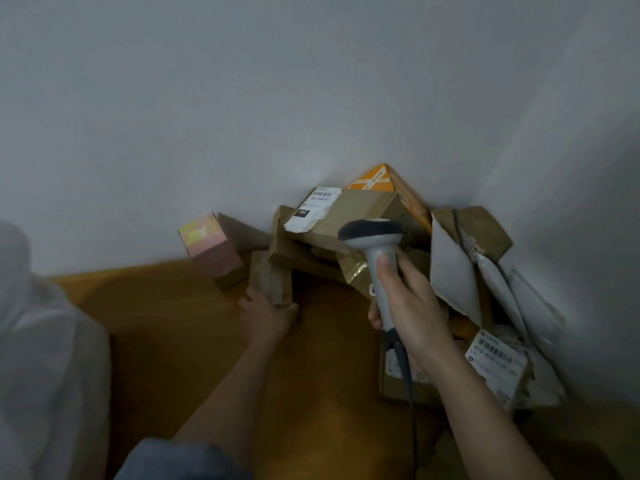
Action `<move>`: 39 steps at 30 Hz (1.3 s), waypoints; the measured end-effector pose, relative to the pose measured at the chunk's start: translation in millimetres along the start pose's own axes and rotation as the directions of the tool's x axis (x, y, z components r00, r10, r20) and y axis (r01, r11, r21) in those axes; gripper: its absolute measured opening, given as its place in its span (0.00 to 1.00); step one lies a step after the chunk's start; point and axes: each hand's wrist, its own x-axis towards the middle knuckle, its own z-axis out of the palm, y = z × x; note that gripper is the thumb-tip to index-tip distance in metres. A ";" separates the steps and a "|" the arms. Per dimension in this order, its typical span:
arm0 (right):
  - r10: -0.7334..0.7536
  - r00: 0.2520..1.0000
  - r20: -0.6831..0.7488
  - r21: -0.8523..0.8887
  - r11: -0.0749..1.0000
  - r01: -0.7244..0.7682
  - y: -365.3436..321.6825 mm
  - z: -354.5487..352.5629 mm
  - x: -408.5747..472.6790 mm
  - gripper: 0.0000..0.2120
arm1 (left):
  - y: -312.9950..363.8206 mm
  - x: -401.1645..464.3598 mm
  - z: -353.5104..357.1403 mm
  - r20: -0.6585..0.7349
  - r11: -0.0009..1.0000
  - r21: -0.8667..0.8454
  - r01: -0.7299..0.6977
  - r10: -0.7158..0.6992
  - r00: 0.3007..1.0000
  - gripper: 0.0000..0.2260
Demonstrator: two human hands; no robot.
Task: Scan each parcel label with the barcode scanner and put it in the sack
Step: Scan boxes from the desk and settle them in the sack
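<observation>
White sack (45, 341) bunched at 9 o'clock edge, mouth not visible. Wooden floor (173, 323) under everything, grey wall behind. Parcel pile (363, 216) heaped in corner from 12 to 3 o'clock: labelled brown carton on top, orange box (398, 188) behind it, grey mailers (453, 271) leaning at 2 o'clock, labelled parcel (498, 362) at 4 o'clock. Pink box (211, 247) standing apart at 10 o'clock near wall. Small brown parcel (273, 282) at centre, upright, touching bottom of pile, no label showing on visible faces. Left hand (266, 317) curled round lower end of that parcel. Right hand (405, 303) wrapped round grip of barcode scanner (374, 237), head aimed toward pile, cable trailing down. Risks, as judgement: pulling small parcel out could topple carton resting above; label maybe on hidden face, so scan missed unless turned; cable could snag on nearby cartons.
</observation>
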 end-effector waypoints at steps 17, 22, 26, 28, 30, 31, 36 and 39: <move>-0.021 1.000 -0.013 0.047 0.999 0.022 -29.5 -8.8 -85.8 0.14 | -86.8 -122.9 -46.1 0.197 0.917 -0.385 0.103 -0.027 0.980 0.30; -0.055 0.997 -0.060 0.047 0.997 0.058 -36.6 -10.6 -115.2 0.12 | -94.8 -149.5 -68.4 0.183 0.907 -0.419 0.036 0.045 0.982 0.34; -0.015 0.994 -0.110 0.071 0.997 0.023 -35.5 -8.7 -129.0 0.10 | -94.8 -173.6 -79.8 0.106 0.916 -0.367 -0.160 0.212 0.972 0.43; 0.009 0.992 -0.129 0.080 0.997 0.001 -34.2 -10.0 -134.7 0.09 | -91.5 -186.6 -85.4 0.048 0.900 -0.325 -0.290 0.322 0.946 0.49; 0.030 0.988 -0.151 0.088 0.996 -0.017 -33.4 -12.6 -139.7 0.10 | -86.1 -197.9 -90.0 -0.045 0.841 -0.283 -0.461 0.468 0.882 0.52; 0.039 0.986 -0.164 0.094 0.995 -0.024 -33.3 -14.0 -142.1 0.10 | -81.9 -204.1 -91.7 -0.097 0.795 -0.234 -0.560 0.554 0.827 0.52; 0.115 0.973 -0.200 0.176 0.981 -0.080 -34.1 -20.2 -150.0 0.24 | -64.1 -227.1 -96.6 -0.286 0.498 0.229 -0.836 0.856 0.431 0.50; 0.153 0.972 -0.179 0.219 0.969 -0.112 -32.8 -24.6 -155.3 0.32 | -64.4 -231.2 -97.7 -0.320 0.348 0.355 -0.868 0.917 0.238 0.48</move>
